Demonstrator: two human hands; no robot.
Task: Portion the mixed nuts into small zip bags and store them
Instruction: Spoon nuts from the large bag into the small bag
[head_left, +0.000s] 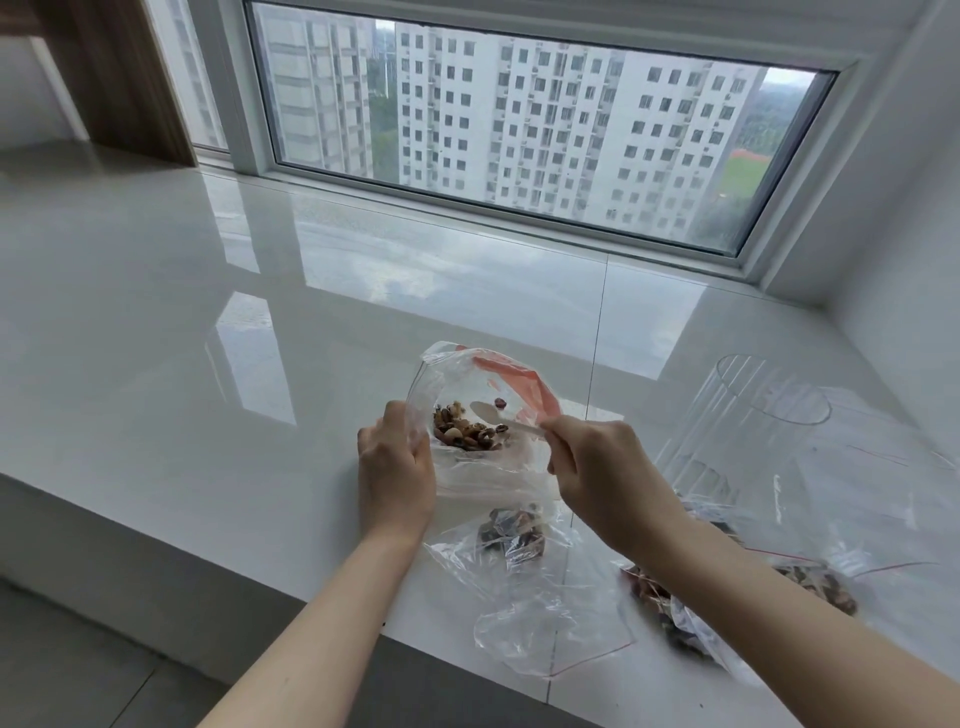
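Both hands are busy at the middle of the glossy white tabletop (208, 291). One hand, the left hand (395, 467), has its fingers curled round the near-left edge of a clear plastic zip bag with a red seal strip (488, 374), propping its mouth open toward the person. Opposite it, the right hand (597, 467) pinches the handle of a small pale spoon (493, 415), whose bowl reaches into the bag's mouth just above a heap of brown mixed nuts (467, 431) lying in the bag's belly.

What the coming move turns on, as I judge it: the spoon's long axis runs from the right hand leftward and slightly away, into the opening, so the right hand does the scooping while the left only keeps the mouth wide. The nuts lie between the two hands, a little nearer the left one.

Just toward the person from this bag lies a second clear zip bag holding a small clump of nuts (511, 535), its mouth slack on the surface. Under the right forearm sit more filled clear bags (810, 577), partly hidden. A ribbed transparent cup-like container (748, 415) rests tilted to the right, near the side wall; whether it holds anything I cannot tell.

Underneath everything, the surface is polished pale stone with a seam running front to back, mirroring the sky. Beyond it a wide window (519, 130) looks out on tall white apartment blocks.
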